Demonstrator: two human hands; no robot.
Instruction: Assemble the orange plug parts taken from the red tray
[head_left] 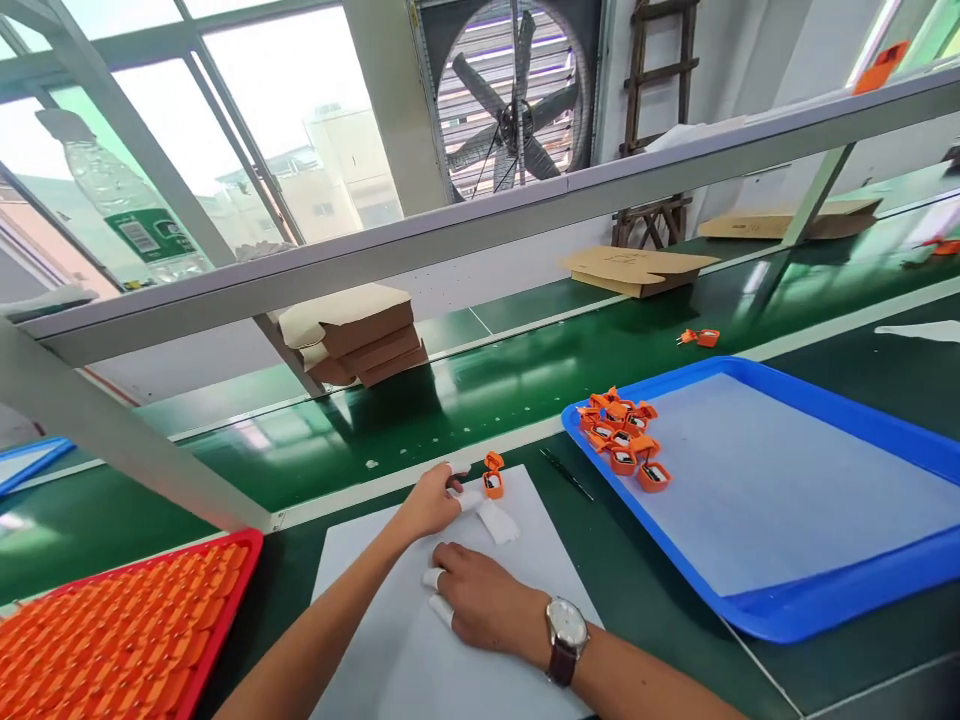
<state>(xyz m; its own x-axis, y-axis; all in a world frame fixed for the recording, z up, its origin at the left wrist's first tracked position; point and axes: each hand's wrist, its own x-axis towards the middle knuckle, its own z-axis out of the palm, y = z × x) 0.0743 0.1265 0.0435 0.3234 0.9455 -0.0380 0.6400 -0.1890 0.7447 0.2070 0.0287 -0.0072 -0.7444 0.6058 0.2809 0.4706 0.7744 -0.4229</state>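
Right hand: grip unclear | left hand, near orange case: grip unclear | blue tray: similar cases

No text can be read. A barcode is shown on the green label of the bottle, lettering too blurred; print on the near carton and far carton can't be made out; watch dial markings are too small.

Workshop: wall fan, parts tray
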